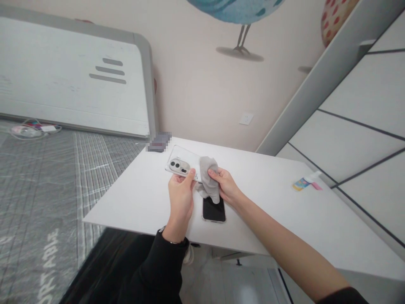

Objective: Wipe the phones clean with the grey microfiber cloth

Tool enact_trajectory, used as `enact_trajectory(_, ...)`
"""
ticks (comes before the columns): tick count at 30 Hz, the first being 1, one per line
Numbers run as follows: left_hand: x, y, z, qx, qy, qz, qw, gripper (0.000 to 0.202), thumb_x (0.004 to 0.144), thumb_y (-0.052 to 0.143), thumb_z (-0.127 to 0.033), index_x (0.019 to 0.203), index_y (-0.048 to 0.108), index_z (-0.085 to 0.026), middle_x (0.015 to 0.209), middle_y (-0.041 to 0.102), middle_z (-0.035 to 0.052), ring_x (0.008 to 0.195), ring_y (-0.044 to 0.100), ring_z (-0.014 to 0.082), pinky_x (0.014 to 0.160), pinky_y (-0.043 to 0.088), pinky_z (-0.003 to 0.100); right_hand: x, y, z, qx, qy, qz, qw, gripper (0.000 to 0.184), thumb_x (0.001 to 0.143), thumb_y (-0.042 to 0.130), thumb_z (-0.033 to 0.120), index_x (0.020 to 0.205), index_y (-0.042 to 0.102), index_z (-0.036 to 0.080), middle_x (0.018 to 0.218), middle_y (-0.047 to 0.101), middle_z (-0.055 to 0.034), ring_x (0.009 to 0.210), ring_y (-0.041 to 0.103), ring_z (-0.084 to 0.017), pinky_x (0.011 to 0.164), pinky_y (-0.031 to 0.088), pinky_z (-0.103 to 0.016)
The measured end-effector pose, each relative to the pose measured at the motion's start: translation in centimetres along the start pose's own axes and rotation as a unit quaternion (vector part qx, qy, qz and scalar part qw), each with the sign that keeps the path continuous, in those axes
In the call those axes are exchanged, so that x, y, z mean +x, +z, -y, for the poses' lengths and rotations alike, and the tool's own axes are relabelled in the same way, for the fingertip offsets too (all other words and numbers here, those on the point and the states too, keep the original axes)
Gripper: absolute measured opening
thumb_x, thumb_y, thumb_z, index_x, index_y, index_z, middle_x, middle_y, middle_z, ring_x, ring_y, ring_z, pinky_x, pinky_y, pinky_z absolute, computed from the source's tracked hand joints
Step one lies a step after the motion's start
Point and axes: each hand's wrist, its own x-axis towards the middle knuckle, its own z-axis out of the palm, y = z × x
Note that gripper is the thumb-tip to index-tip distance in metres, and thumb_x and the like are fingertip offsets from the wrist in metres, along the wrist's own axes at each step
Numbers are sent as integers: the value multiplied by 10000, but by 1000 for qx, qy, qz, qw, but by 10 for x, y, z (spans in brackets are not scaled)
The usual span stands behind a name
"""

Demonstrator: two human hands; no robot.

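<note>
White tabletop below, white smartphone in left hand, grey cloth in right hand

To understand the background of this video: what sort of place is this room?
Probably a bedroom, perhaps a child's. A gray mattress lies low on the left, a white headboard stands against the wall behind it, and a large painted bird decorates that wall.

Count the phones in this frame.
2: a white phone in the left hand, and a dark-faced phone on the white table, partly under gray cloth. A pixelated patch could hide another.
</note>
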Motion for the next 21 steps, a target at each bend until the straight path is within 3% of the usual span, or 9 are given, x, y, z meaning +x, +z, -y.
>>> enact_trajectory(3,-3,2,2,33,-15,7,999,275,621,904,-183,800,699,-145,803,761,12,706,683,124,697,535,233,4,-6,-5,-32,-16,-46,998,599,603,878,719,736,680,170,630,690,-8,540,580,-142,514,463,-253)
enact_trajectory(9,-3,0,5,53,-9,17,998,292,627,900,-191,861,728,-156,904,788,37,818,725,170,804,556,284,10,-15,-10,-77,-45,-106,990,672,730,691,837,631,637,175,572,658,-26,519,537,-145,468,370,-255)
enact_trajectory(13,1,-3,5,32,-12,-11,999,245,672,877,-172,844,703,-165,847,771,7,776,714,139,771,545,249,9,-10,-6,-54,-39,-61,996,661,655,744,841,740,670,190,657,707,-33,577,608,-174,526,473,-272)
enact_trajectory(17,4,-5,2,8,-5,-21,1000,226,700,855,-130,839,684,-180,863,771,-2,808,724,132,767,546,229,2,-2,3,-34,-18,12,999,649,519,942,630,950,723,198,854,776,-51,687,684,-195,636,564,-296)
enact_trajectory(19,4,-5,2,5,-14,-15,1000,239,687,868,-139,842,690,-173,869,773,2,801,722,127,754,548,220,1,-2,5,-32,-18,19,999,654,498,977,558,983,721,201,896,781,-51,711,691,-190,662,571,-299)
enact_trajectory(21,2,-4,5,8,-22,-5,1000,267,664,889,-153,848,697,-167,871,774,1,787,716,119,742,550,211,3,-5,3,-37,-28,3,999,596,551,955,585,931,713,195,848,768,-41,684,669,-177,636,550,-286)
